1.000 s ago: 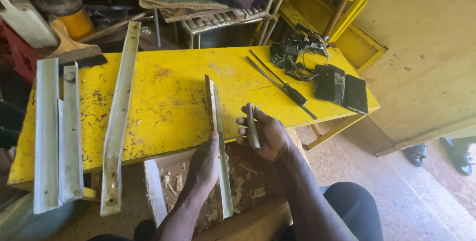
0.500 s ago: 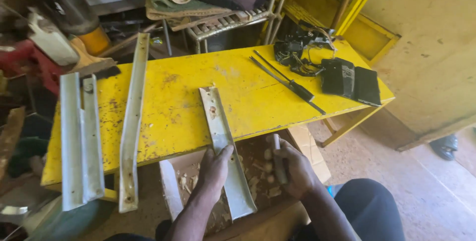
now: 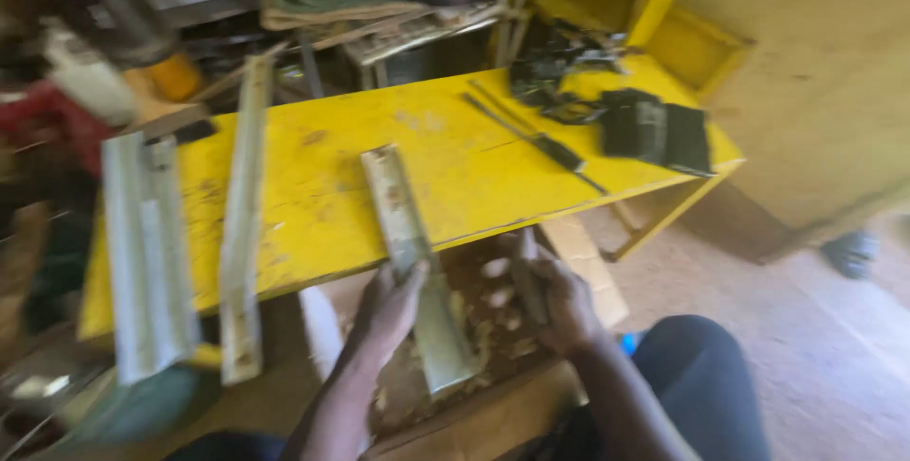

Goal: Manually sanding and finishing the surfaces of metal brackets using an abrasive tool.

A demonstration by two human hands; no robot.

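The left hand (image 3: 389,305) is gripping the pale metal strip (image 3: 412,262) half off the yellow table (image 3: 313,186), the right hand (image 3: 559,305) is clenching a thin tool (image 3: 524,271), so I think the next move is needing a steady strip.

We saw a yellow counter (image 3: 455,153) across the frame's middle, a sandy earthen floor (image 3: 815,357) at lower right, a tan wall (image 3: 825,72) at upper right, all in daylight.

metal strip (image 3: 409,253) overhanging table (image 3: 313,215) edge, two strips (image 3: 142,253) lying left
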